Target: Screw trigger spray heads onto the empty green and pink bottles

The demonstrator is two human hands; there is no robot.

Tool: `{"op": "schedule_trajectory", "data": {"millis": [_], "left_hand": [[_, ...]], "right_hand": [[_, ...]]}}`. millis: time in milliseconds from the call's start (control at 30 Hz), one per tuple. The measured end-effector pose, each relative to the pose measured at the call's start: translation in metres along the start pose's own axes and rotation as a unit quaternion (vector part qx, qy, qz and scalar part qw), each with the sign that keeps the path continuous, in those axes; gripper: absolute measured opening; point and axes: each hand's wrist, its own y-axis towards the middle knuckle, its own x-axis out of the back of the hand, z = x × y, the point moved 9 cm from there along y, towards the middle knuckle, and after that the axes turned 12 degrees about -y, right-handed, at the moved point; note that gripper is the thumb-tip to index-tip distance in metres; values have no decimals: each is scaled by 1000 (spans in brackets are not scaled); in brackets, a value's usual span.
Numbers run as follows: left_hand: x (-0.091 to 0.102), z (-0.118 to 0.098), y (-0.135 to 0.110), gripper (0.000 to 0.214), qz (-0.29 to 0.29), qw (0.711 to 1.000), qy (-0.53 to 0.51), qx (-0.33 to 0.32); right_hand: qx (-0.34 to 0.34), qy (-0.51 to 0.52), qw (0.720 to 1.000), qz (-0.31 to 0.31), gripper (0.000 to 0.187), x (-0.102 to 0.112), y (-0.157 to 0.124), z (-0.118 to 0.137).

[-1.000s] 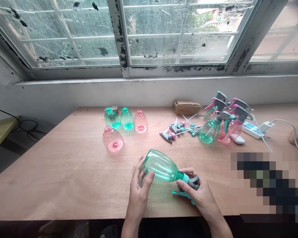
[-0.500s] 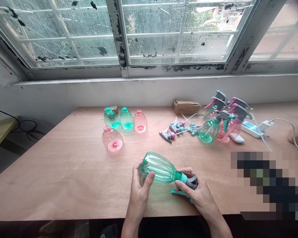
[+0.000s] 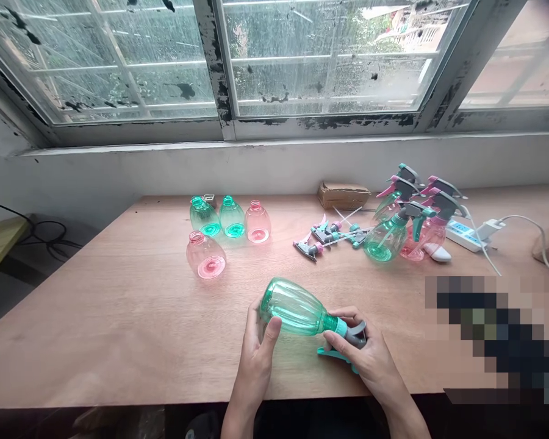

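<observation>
- Right grip [image 3: 370, 361]: closed around the grey spray head [image 3: 357, 341], thumb near its turquoise collar.
- Left grip [image 3: 258, 353]: cupped about the base end of the green bottle [image 3: 295, 308], thumb on the near side.
- Bottle tilted between both grips, neck rightward, above the desk [image 3: 141, 335].
- Beyond: open bottles [image 3: 205, 256] left, loose spray heads [image 3: 308, 249] right.

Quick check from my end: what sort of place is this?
Probably a simple indoor workroom, though a home is possible: a wooden table stands below a window, with loose spray heads lying on it.
</observation>
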Motion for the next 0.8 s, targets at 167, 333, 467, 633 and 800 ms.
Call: {"op": "schedule_trajectory", "data": {"millis": [167, 333, 467, 633, 800], "left_hand": [[3, 3, 4, 45, -17, 1000, -10, 5], [0, 8, 4, 53, 24, 999, -42, 22], [-5, 12, 1, 57, 63, 997, -32, 24], [-10, 6, -3, 66, 59, 998, -26, 0], [1, 5, -1, 44, -13, 999, -32, 6]], "right_hand": [[1, -9, 1000, -4, 29, 0, 0, -2], [-1, -9, 1000, -19, 35, 5, 3, -7], [4, -24, 999, -36, 35, 11, 4, -9], [6, -25, 1000, -3, 30, 3, 2, -4], [6, -23, 1000, 7, 31, 0, 0, -2]]}}
